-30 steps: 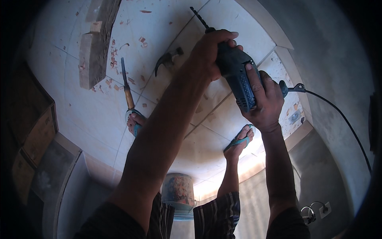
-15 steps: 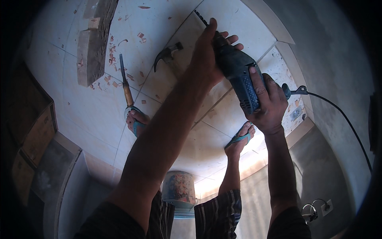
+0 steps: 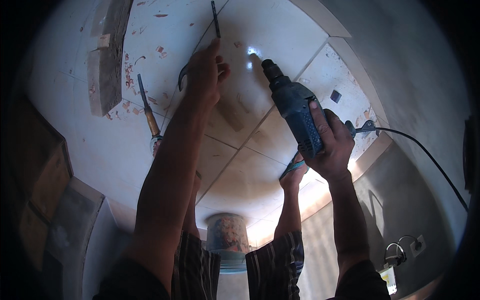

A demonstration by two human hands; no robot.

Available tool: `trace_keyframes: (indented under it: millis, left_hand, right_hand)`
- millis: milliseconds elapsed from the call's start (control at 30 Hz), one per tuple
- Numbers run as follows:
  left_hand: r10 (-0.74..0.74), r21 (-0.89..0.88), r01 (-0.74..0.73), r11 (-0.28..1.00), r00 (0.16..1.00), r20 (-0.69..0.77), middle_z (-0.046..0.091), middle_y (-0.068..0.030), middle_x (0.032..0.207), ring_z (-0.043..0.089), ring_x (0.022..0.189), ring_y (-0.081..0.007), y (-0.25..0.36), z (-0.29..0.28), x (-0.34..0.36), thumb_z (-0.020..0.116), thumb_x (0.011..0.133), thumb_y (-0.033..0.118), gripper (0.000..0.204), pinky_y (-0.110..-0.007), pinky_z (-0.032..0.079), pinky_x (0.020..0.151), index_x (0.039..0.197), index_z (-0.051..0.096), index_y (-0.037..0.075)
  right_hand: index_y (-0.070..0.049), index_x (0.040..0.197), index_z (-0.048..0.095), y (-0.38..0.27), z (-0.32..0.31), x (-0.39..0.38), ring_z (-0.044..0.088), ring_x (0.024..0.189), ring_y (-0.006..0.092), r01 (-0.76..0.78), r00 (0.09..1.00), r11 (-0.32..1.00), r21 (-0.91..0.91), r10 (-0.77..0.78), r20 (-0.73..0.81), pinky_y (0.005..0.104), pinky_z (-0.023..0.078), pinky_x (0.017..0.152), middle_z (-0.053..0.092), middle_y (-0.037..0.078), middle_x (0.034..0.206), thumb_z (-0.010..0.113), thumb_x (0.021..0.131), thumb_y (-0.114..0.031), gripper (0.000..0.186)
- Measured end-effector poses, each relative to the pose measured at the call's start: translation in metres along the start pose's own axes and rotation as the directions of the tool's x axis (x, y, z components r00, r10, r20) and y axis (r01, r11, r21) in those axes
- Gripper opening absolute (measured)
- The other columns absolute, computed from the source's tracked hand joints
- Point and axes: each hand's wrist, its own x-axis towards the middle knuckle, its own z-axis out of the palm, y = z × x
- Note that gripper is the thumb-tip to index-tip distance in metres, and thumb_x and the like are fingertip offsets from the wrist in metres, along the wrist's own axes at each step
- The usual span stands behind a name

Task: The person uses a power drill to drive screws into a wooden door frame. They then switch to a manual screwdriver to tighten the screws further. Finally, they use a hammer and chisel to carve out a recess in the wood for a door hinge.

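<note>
Floor: pale glazed tiles [image 3: 280,55] with dark joints, filling the middle and upper frame. Small reddish wood chips [image 3: 161,49] lie scattered over the upper left tiles.

Upper left: a rough wooden block [image 3: 106,65] lies flat on the tiles. Just right of it, a chisel [image 3: 146,107] with a wooden handle lies pointing toward the top of the frame. A claw hammer head [image 3: 182,78] shows beside it, partly hidden.

Lower centre: a patterned bucket [image 3: 228,235] stands on the floor.

Lower right: a wall socket [image 3: 418,244] with a plugged lead.

Left edge: stacked wooden boards [image 3: 40,175], in shadow.
</note>
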Motion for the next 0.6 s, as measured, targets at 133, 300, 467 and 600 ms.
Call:
trace_keyframes:
  millis: [133, 300, 467, 600]
  left_hand:
    - [0.052, 0.188, -0.057, 0.981, 0.998, 0.033, 0.059, -0.0011, 0.093, 0.061, 0.075, -0.0111, -0.049, -0.102, -0.062, 0.071, 0.100, 0.031, 0.029, -0.030, 0.056, 0.069, 0.116, 0.061, 0.009]
    - [-0.020, 0.402, 0.111, 0.909, 0.974, -0.224, 0.061, -0.0033, 0.096, 0.060, 0.072, -0.0111, -0.076, -0.244, -0.219, 0.069, 0.101, 0.022, 0.023, -0.027, 0.054, 0.062, 0.116, 0.059, 0.007]
    - [0.106, 0.545, -0.027, 0.838, 0.988, -0.114, 0.059, -0.0051, 0.095, 0.060, 0.063, -0.0121, -0.055, -0.270, -0.355, 0.071, 0.100, 0.015, 0.022, -0.027, 0.053, 0.054, 0.115, 0.058, 0.005]
    - [0.293, 0.480, -0.391, 0.785, 0.918, 0.268, 0.058, -0.0043, 0.087, 0.059, 0.064, -0.0123, -0.018, -0.183, -0.388, 0.071, 0.099, 0.018, 0.026, -0.028, 0.053, 0.058, 0.114, 0.056, 0.003]
  right_hand:
    - [-0.017, 0.151, 0.058, -0.018, -0.049, -0.021, 0.070, 0.084, 0.0331, -0.126, 0.992, 0.981, 0.145, 0.126, 0.008, 0.0416, 0.058, 0.077, 0.069, 0.020, 0.115, 0.091, 0.051, -0.017, 0.105]
    - [-0.008, 0.151, 0.055, -0.064, -0.156, -0.046, 0.074, 0.104, 0.0314, -0.293, 0.944, 0.781, 0.552, 0.329, 0.036, 0.0407, 0.059, 0.093, 0.070, 0.019, 0.123, 0.088, 0.061, -0.008, 0.096]
    - [-0.002, 0.157, 0.043, -0.129, -0.298, -0.071, 0.059, 0.129, 0.0194, -0.413, 0.845, 0.201, 0.888, 0.448, 0.291, 0.0367, 0.037, 0.116, 0.063, 0.012, 0.142, 0.083, 0.073, 0.003, 0.093]
    - [-0.002, 0.159, 0.041, -0.166, -0.428, -0.079, 0.063, 0.113, 0.0153, -0.262, 0.887, 0.113, 0.958, 0.420, 0.193, 0.0339, 0.047, 0.104, 0.066, 0.008, 0.132, 0.079, 0.079, 0.008, 0.089]
